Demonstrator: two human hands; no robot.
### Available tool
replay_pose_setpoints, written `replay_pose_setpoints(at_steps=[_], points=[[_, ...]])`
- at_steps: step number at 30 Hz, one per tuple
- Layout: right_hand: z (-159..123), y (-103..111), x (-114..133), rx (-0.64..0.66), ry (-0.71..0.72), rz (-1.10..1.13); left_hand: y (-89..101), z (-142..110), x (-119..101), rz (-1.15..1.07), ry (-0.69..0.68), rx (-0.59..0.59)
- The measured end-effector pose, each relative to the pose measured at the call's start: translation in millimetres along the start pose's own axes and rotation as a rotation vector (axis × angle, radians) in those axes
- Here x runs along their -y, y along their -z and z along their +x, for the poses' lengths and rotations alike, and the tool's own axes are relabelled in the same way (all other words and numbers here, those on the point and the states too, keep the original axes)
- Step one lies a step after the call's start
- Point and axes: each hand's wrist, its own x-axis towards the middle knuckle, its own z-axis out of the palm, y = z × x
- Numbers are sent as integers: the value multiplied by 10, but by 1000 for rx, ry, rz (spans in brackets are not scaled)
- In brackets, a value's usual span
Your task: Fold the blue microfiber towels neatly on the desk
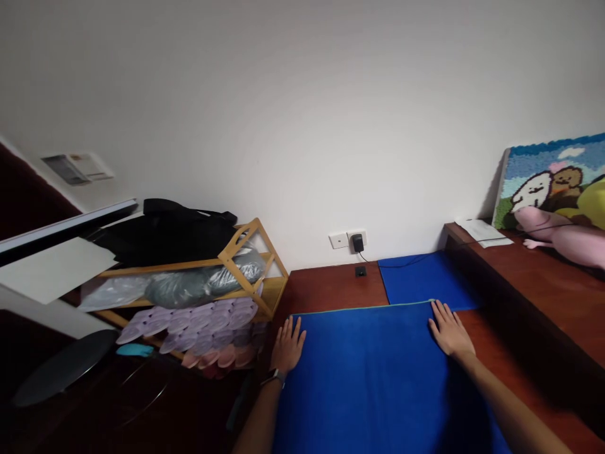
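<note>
A large blue cloth (pixel 363 366) with a thin light-green edge lies spread over a reddish-brown wooden surface. My left hand (pixel 287 345) rests flat at its far left corner, fingers apart, a watch on the wrist. Near the far right corner, my right hand (pixel 450 331) lies palm down with its fingers stretched out on the cloth. Neither hand grips anything. Behind the right part of the far edge, another blue piece (pixel 425 277) lies on the wood, partly covered by the cloth.
Left stands a wooden rack (pixel 271 296) with wrapped items, purple shoe-like holders (pixel 203 321) and a black bag (pixel 174 233). A black plug (pixel 358 243) sits in the wall socket. On the raised right ledge are white paper (pixel 484 232), a pink plush toy (pixel 567 239) and a fuzzy picture (pixel 534 164).
</note>
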Motion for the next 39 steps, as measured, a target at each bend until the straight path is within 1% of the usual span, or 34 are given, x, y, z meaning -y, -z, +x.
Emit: replay_pose_setpoints(at_steps=[1,2,3,4,6,7,8,9,10,11,12,13,15,18,19,20,21,22,24,26,29,32,34,36,39], points=[[0,1,2,-2,-2,3,44,4,-140,-14,13,-29],[0,1,4,-4,-3,6,82,-2,-333,-37,8,-50],[0,1,5,-5,-5,9,109,-22,-574,-66,-11,-63],[1,0,6,-6,-6,12,125,-55,-852,-105,-75,-47],[1,1,8,-9,-6,19,128,-153,-1436,-183,-272,19],[-1,4,9,-11,-7,20,120,-208,-1693,-213,-350,49],[-3,9,10,-12,-8,20,112,-259,-1896,-234,-391,73],[-6,16,12,-10,-9,18,106,-301,-2027,-247,-411,97],[-10,23,14,-7,-10,14,104,-333,-2074,-249,-405,119],[-13,31,17,-2,-11,9,105,-356,-2033,-244,-378,138],[-15,37,19,3,-11,6,109,-373,-1910,-230,-339,156],[-17,41,21,4,-13,4,114,-391,-1716,-210,-290,168],[-17,39,24,-6,-13,6,116,-442,-1185,-159,-188,174],[-11,21,23,-32,-9,14,83,-575,-338,-77,-56,111],[-11,13,20,-37,-7,15,60,-625,-115,-60,-44,82],[-11,5,16,-38,-6,15,34,-673,60,-53,-40,57],[-14,-3,11,-38,-6,13,7,-714,183,-50,-40,36],[-17,-10,5,-38,-7,11,-18,-746,256,-53,-43,20],[-24,-18,-7,-36,-8,4,-49,-782,287,-63,-44,-1],[-24,-14,-9,-32,-4,-7,-45,-786,234,-70,-34,-10],[-7,28,31,-24,-10,-39,11,-771,146,-76,-16,15],[-21,88,98,-53,-11,-72,74,-766,113,-82,-4,40],[-106,106,103,-93,14,-78,95,-767,108,-84,3,47],[-270,93,47,-114,23,-60,94,-765,103,-86,10,53],[-591,44,-123,-59,27,-3,65,-753,84,-85,20,57]])
